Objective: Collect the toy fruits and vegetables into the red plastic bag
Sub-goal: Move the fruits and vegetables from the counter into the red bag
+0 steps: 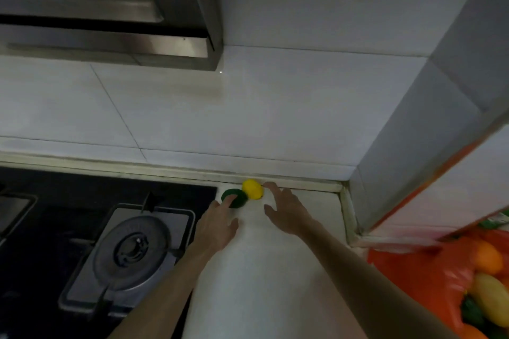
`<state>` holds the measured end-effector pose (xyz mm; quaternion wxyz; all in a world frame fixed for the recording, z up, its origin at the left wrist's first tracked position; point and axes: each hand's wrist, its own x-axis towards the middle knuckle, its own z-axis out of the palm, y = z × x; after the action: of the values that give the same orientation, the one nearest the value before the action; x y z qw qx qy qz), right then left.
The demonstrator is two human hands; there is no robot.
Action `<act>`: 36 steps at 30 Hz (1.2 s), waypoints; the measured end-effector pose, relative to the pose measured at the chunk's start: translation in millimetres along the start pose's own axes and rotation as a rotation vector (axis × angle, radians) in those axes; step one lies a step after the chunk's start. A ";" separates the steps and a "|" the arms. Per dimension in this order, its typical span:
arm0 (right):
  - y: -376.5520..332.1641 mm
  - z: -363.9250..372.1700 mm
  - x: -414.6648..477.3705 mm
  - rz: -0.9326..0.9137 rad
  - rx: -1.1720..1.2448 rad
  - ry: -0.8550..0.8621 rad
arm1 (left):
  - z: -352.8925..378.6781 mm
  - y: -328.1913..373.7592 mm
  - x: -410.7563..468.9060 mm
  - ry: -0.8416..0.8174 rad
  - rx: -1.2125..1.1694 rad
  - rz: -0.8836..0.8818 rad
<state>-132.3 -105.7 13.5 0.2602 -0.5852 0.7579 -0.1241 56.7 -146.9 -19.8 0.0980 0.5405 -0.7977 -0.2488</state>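
The red plastic bag (429, 278) sits to the right of the right arm, closest to the person. It is open and already has toys in it. I can see one orange toy (489, 257), one long yellow toy (493, 300) and some green bits, but part of the bag is cut off, so I cannot count them all. I think most of the job is done.

Next come the two hands, side by side over the white counter (261, 270). The left hand (217, 224) has its fingers out straight and holds nothing. One fingertip looks to be touching the green toy (237, 197) just in front of it. The right hand (286, 213) has its fingers spread wide and holds nothing too. The yellow toy (252, 188) is just beside its fingertips, to their left.

The two toys touch each other, right by the wall past the hands. Those are the only two I see left to pick up.

To the left of the left hand is one stove burner (130, 249).
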 end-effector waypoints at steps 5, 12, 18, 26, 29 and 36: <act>6.4 22.1 35.1 0.003 -0.040 -0.015 | 20.7 -11.1 23.6 0.009 -0.026 0.006; 15.9 52.1 77.1 -0.065 0.025 -0.071 | 30.3 -16.2 45.5 0.021 -0.094 -0.029; 3.5 52.0 75.6 -0.082 0.027 -0.005 | 37.4 -20.4 51.4 0.075 -0.230 0.008; 19.5 44.2 37.0 -0.053 0.084 0.055 | 31.9 -21.9 18.8 0.125 -0.298 0.026; 30.2 37.0 9.1 -0.060 0.109 0.071 | 25.2 -9.5 1.8 0.118 -0.327 0.033; 55.9 11.5 -62.2 -0.160 0.129 0.227 | 6.0 41.9 -28.6 0.128 -0.404 0.086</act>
<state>-160.9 -29.3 -8.2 0.1995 -0.6079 0.7239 -0.2582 31.4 -106.9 -0.7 0.2652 0.4901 -0.7460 -0.3646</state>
